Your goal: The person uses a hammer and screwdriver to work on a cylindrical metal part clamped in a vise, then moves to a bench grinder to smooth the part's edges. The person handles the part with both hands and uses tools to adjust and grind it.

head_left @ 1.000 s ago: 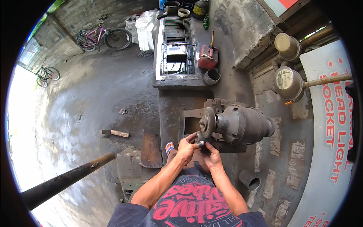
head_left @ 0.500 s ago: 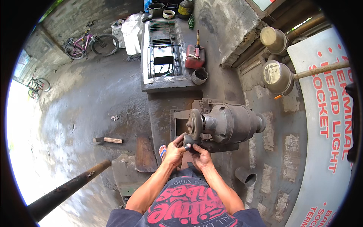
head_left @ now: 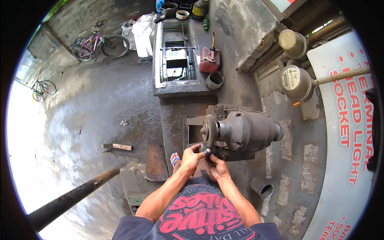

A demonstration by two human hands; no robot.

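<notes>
Both hands, left hand (head_left: 192, 157) and right hand (head_left: 216, 166), are pinching a small dark part (head_left: 205, 151), seemingly metal, just below the grinding wheel (head_left: 209, 131), steadying it.

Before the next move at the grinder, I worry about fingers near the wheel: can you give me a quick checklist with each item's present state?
1. Both hands on the small dark workpiece: ok, left hand and right hand share the grip.
2. Workpiece close under the grey round grinding wheel: ok.
3. Wheel spinning or stopped: cannot tell.
4. Fingers away from the wheel: not ok, very close.
5. Bare foot in a sandal away from the machine: ok.
</notes>
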